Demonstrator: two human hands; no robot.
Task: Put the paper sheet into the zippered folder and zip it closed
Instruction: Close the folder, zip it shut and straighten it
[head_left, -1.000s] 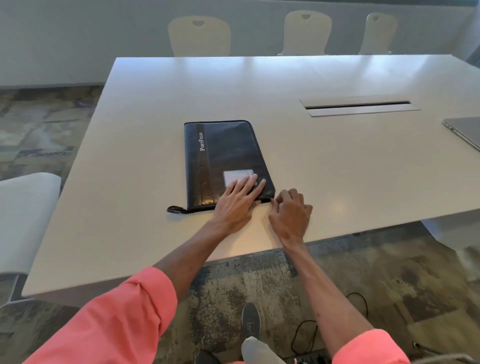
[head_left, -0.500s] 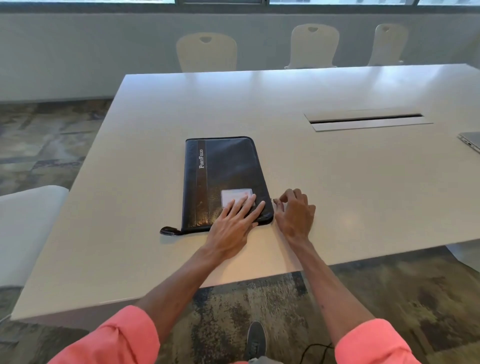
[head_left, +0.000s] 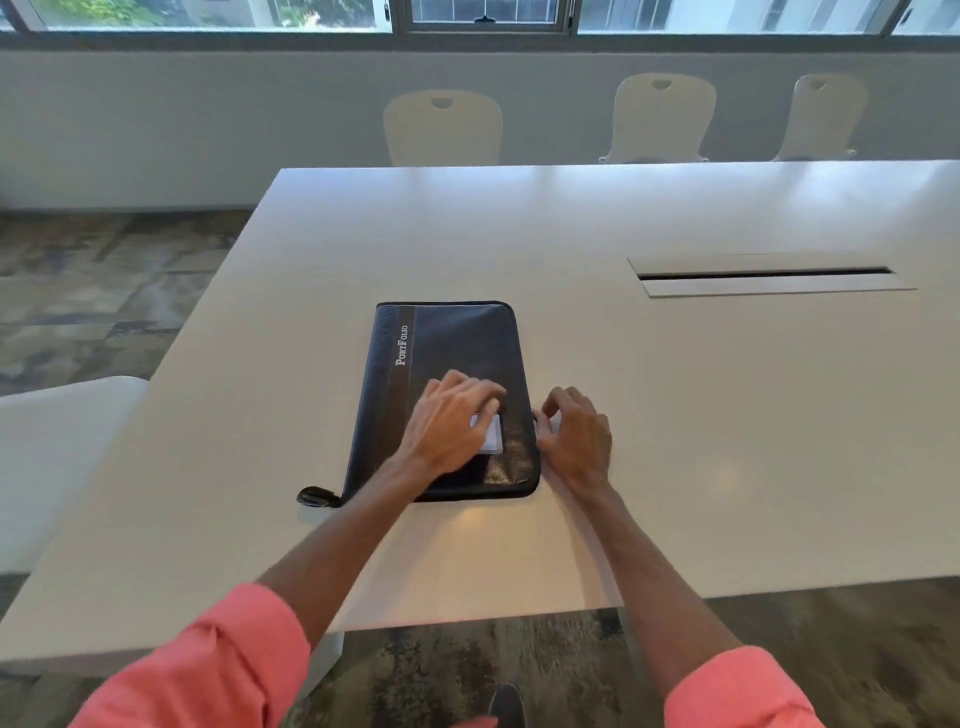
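A black zippered folder (head_left: 457, 343) marked "Portfolio" lies shut and flat on the white table (head_left: 675, 415), with a small wrist loop (head_left: 313, 497) at its near left corner. My left hand (head_left: 449, 423) rests palm down on the cover, over a white label window, fingers slightly apart. My right hand (head_left: 574, 434) is curled against the folder's right edge, its fingertips pinched at the zipper pull there. No paper sheet is visible.
A metal cable slot (head_left: 769, 275) is set into the table to the right. Three pale chairs (head_left: 441, 127) stand along the far side, and a white seat (head_left: 57, 441) is at the left. The table's near edge is close to my body.
My right hand has moved from the folder's near right corner up along its right edge. My left hand slid further up the cover. The view tilted upward.
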